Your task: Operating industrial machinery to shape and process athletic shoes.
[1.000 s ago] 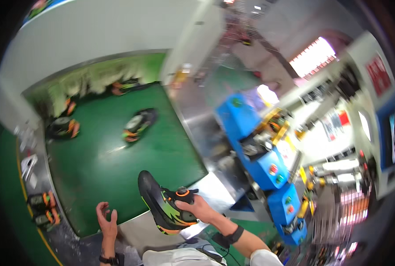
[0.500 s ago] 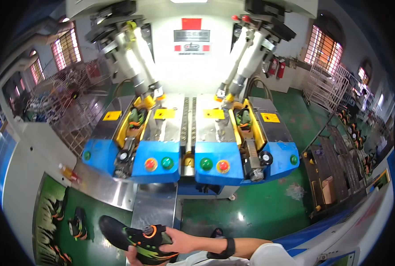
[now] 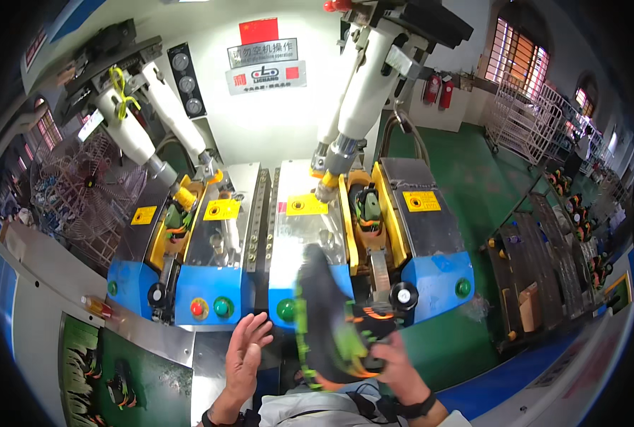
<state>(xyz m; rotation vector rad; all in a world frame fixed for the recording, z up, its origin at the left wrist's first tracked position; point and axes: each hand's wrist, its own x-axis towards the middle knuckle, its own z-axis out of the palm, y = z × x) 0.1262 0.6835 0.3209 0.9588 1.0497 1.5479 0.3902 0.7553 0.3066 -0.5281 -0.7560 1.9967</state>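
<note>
Right background: two red cylindrical fire extinguishers point(image 3: 431, 89) side by side against a pale wall point(image 3: 468, 107); an arched, barred window point(image 3: 517, 53) above a white barred metal rack point(image 3: 520, 121) on green floor point(image 3: 466, 167). Right foreground: a dark slatted cart point(image 3: 550, 260) bearing a brown cardboard-like piece point(image 3: 528, 306). Left: a round wire-caged fan point(image 3: 89, 183).

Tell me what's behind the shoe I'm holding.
Behind the shoe in your right hand are a blue machine panel and a silver plate; a green button shows at the shoe's left. What the shoe covers on that panel is hidden.
</note>
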